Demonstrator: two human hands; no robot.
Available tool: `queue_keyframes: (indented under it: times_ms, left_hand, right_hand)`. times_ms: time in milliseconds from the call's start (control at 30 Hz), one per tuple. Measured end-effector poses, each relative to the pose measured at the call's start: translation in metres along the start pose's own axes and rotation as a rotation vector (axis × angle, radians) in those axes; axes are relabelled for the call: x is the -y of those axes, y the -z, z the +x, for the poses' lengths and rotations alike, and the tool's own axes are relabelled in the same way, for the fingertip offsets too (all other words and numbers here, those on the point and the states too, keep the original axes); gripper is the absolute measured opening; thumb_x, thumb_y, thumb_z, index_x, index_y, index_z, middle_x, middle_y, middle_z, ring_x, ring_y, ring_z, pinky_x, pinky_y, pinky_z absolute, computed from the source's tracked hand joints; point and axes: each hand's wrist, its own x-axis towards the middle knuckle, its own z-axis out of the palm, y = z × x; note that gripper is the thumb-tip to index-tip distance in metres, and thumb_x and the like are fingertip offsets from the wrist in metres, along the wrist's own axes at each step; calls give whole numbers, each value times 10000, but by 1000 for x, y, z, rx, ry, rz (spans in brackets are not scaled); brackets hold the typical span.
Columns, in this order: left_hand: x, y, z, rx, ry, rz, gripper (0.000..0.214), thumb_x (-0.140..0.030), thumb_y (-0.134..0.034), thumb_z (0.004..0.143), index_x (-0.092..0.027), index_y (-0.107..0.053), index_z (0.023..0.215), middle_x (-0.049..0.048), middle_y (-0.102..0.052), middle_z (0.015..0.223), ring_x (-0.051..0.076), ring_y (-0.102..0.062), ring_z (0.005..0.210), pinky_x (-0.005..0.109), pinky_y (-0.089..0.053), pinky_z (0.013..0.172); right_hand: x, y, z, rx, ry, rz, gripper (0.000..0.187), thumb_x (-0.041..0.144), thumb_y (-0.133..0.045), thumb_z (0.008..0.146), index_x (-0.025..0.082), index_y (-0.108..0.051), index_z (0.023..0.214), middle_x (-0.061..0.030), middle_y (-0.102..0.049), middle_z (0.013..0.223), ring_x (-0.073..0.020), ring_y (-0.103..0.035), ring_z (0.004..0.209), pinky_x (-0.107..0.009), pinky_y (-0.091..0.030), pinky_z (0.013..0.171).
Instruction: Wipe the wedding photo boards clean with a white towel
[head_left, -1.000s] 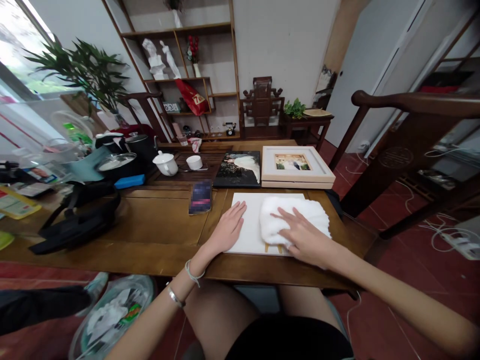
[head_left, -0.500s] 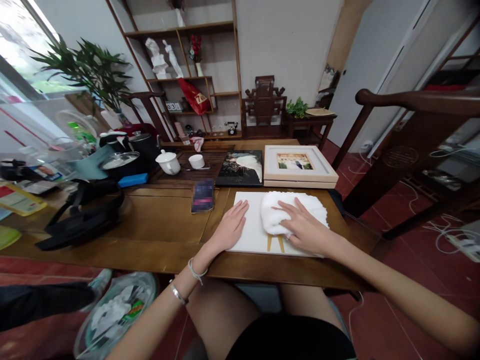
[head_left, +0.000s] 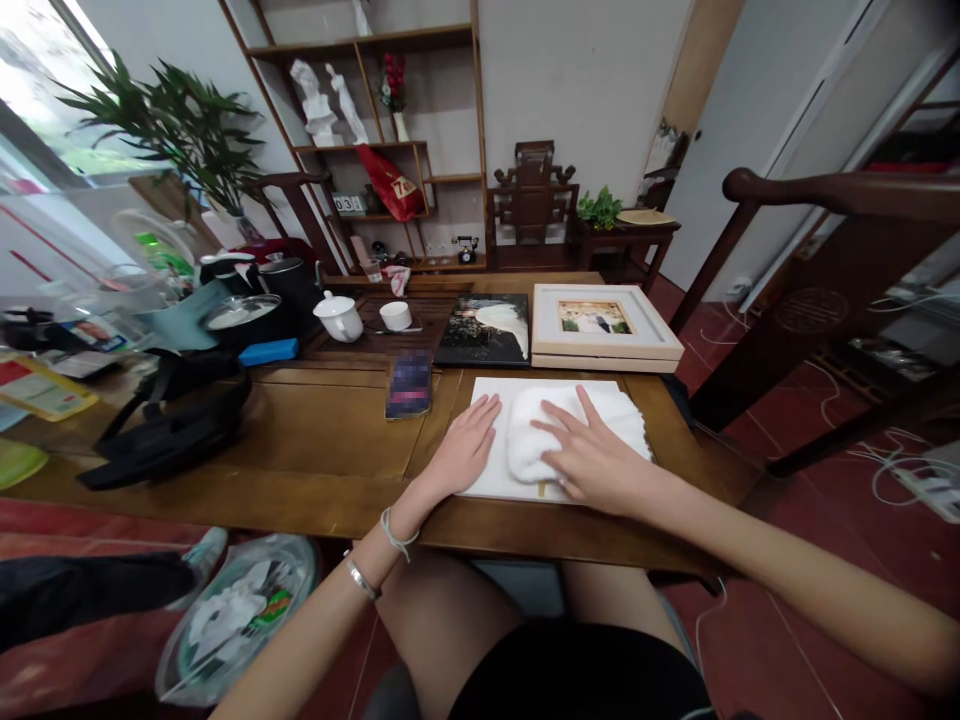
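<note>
A white board [head_left: 489, 478] lies flat near the front edge of the wooden table. My left hand [head_left: 466, 445] rests on its left part, fingers stretched out. Over the middle and right of the board is a folded white towel [head_left: 525, 445]. My right hand [head_left: 589, 452] presses on the towel from above with spread fingers, not wrapped round it. A small piece of a golden-yellow shape [head_left: 542, 489] on the board shows below the towel; the rest is covered.
Behind the board lie a dark picture [head_left: 480, 345] and a light-framed photo [head_left: 600, 350]. Left stand a phone-like dark item [head_left: 409, 385], a white lidded cup [head_left: 339, 318] and a black bag [head_left: 165, 430]. A waste bin [head_left: 289, 610] stands below; a chair [head_left: 810, 290] is at right.
My right hand has slid the towel slightly left and toward me across the board, covering most of the golden-yellow shape. My left hand stays on the board.
</note>
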Motion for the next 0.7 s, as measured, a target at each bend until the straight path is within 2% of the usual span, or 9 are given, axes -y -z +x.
queue_keyframes:
  times_ms: [100, 200, 300, 433, 500, 600, 700]
  left_hand:
    - [0, 0, 0, -3, -3, -17, 459, -272, -285, 964, -169, -371, 1403, 87, -359, 1495, 217, -272, 1408, 459, -257, 1151]
    - [2, 0, 0, -6, -27, -41, 478, -239, -295, 950, -175, -348, 1421, 84, -354, 1498, 223, -255, 1414, 465, -256, 1153]
    - [2, 0, 0, 11, -36, -46, 496, -239, -324, 936, -174, -335, 1428, 92, -341, 1503, 230, -250, 1416, 460, -260, 1154]
    - [2, 2, -1, 29, -15, -18, 478, -272, -308, 954, -136, -361, 1410, 109, -336, 1503, 225, -253, 1415, 441, -258, 1156]
    - [1, 2, 0, 27, -10, -9, 474, -274, -303, 957, -129, -365, 1404, 110, -340, 1501, 222, -253, 1415, 442, -257, 1156]
    - [0, 2, 0, 18, -14, -10, 469, -270, -293, 958, -131, -367, 1400, 110, -351, 1496, 218, -259, 1413, 444, -257, 1156]
    - [0, 1, 0, 7, -5, -20, 469, -265, -268, 959, -126, -378, 1393, 113, -360, 1491, 217, -271, 1408, 441, -258, 1157]
  right_hand:
    - [-17, -8, 30, -20, -19, -125, 297, 217, -584, 757, 145, -688, 1026, -189, -542, 1297, -417, -317, 1306, -703, -96, 1029]
    - [-14, -15, 44, -26, -5, -181, 297, 216, -583, 764, 125, -689, 1027, -215, -530, 1298, -412, -398, 1249, -643, -194, 1030]
    - [9, -20, 34, -45, 23, -172, 275, 221, -569, 788, 126, -695, 1014, -226, -525, 1296, -408, -446, 1211, -594, -271, 1010]
    - [48, -16, 5, -95, 146, -132, 239, 255, -539, 822, 147, -714, 945, -212, -530, 1292, -416, -445, 1206, -601, -246, 1026]
    - [56, -12, -4, -91, 200, -106, 213, 277, -558, 810, 171, -719, 902, -193, -527, 1301, -413, -432, 1215, -599, -231, 1039]
    - [47, -6, -3, -49, 195, -55, 201, 283, -583, 787, 182, -718, 897, -190, -531, 1293, -391, -437, 1214, -573, -245, 1042]
    - [18, -4, 11, -14, 106, -46, 224, 258, -582, 785, 162, -706, 944, -196, -559, 1249, -357, -463, 1193, -536, -277, 1029]
